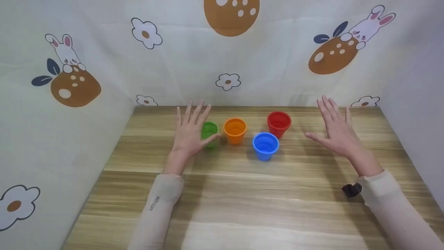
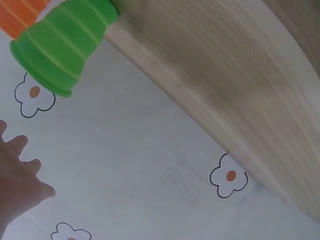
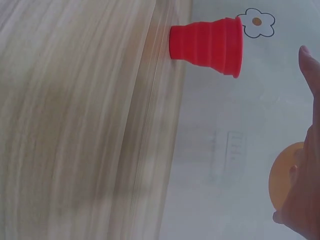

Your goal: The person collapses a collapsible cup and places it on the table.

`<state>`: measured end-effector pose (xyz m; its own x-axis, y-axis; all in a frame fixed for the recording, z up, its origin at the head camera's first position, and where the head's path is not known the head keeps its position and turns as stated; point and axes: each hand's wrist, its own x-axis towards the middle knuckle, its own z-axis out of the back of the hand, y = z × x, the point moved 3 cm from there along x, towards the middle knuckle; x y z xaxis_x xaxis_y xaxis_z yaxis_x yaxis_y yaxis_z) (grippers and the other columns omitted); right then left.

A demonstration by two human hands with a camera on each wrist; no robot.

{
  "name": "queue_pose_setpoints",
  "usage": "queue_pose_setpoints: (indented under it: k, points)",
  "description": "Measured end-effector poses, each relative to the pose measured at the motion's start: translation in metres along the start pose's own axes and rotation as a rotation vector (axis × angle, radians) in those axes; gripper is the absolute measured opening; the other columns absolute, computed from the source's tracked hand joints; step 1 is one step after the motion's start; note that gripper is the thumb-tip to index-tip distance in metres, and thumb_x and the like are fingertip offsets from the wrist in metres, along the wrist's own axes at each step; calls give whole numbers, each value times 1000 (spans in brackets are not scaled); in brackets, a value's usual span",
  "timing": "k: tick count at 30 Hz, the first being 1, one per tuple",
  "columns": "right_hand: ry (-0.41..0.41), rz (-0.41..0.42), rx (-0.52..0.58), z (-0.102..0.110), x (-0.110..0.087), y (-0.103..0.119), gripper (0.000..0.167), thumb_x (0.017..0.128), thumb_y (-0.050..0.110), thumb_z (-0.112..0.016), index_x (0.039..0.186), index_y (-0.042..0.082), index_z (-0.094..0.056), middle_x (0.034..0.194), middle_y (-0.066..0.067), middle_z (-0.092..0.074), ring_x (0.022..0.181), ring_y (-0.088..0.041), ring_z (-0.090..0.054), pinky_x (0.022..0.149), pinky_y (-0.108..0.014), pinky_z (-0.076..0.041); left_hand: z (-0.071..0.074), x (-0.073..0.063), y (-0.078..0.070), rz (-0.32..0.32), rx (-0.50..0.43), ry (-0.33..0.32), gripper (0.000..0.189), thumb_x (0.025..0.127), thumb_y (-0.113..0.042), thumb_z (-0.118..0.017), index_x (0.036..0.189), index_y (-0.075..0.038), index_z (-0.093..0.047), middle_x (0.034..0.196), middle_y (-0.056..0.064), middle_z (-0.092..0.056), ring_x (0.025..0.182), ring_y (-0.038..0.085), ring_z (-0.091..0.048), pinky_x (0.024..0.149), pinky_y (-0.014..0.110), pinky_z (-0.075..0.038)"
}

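Four cups would be counted as several: a green cup [image 1: 210, 133], an orange cup [image 1: 235, 131], a red cup [image 1: 278, 124] and a blue cup [image 1: 265, 146] stand upright, mouths up, on the wooden table. My left hand [image 1: 190, 135] is held over the left side with fingers spread, and its thumb overlaps the green cup in the head view. To the right of the red cup, my right hand [image 1: 339, 133] is spread wide and holds nothing. The ribbed side of the green cup [image 2: 65, 45] shows in the left wrist view, the red cup [image 3: 207, 47] in the right wrist view.
A pale cloth wall [image 1: 180, 69] printed with flowers, rabbits and brown fruit rises behind the wooden table [image 1: 242, 208] and along its sides. Near the right cuff is a small black object [image 1: 352, 190].
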<state>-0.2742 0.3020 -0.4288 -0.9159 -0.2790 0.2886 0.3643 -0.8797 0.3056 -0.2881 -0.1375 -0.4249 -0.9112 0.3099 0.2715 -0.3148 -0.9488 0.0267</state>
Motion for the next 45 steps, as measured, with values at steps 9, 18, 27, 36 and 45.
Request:
queue_pose_setpoints:
  k: [9,18,27,36,45]
  points:
    - [-3,39,11,-3,-3,9,105,86,52,-69,162,19,-5,170,-8,-5,156,-35,-5,120,-70,5,9,-8,-8,-36,-40,-65,97,85,-82,-41,161,-29,-12,170,-3,-4,157,29,1,126,59,2]
    - [-15,72,74,-6,-6,18,105,85,51,-70,162,23,-4,170,-8,-5,156,-35,-5,120,-70,4,14,-14,-21,-78,-76,-98,93,88,-79,-44,161,-29,-14,170,-4,-7,157,29,-8,127,58,-1]
    - [-1,81,119,-9,-12,29,107,84,48,-73,161,24,-3,170,-7,-3,156,-35,-3,121,-67,7,15,-20,-30,-115,-112,-95,90,90,-76,-44,161,-28,-15,168,-1,-16,156,29,-15,127,55,-9]
    - [-2,114,156,-10,-17,39,109,82,41,-78,162,22,-7,170,-8,-6,156,-34,-5,121,-70,3,15,-23,-40,-170,-153,-111,89,90,-70,-52,160,-25,-20,166,0,-26,153,29,-23,126,54,-16]
    - [31,136,175,-19,-19,48,109,82,44,-78,162,23,-6,170,-5,-5,157,-30,-5,122,-67,3,12,-25,-52,-227,-205,-118,86,91,-65,-56,158,-21,-27,163,2,-32,151,30,-30,126,54,-19]
